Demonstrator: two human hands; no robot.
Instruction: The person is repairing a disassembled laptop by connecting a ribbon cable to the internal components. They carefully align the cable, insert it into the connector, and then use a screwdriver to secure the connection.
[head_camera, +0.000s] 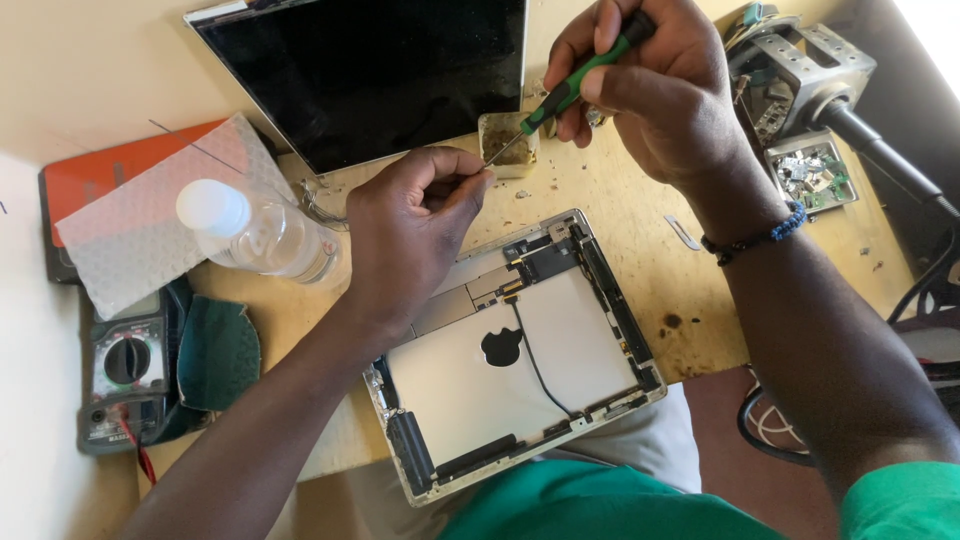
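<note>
Hands (640, 90) pinch screwdriver (570, 85) — above tablet shell (520, 370).

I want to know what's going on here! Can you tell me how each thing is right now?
Tablet shell: opened, insides showing.
Screen panel: off, dark, lying apart.
Bottle: capped, on its side.
Screwdriver: held in right hand, tip at small dish.
Left hand: fingers pinched shut.
Meter: dial face up.

A bottle (262, 233) stands left of the opened tablet shell (515, 355), screen panel (370, 75) behind.
</note>
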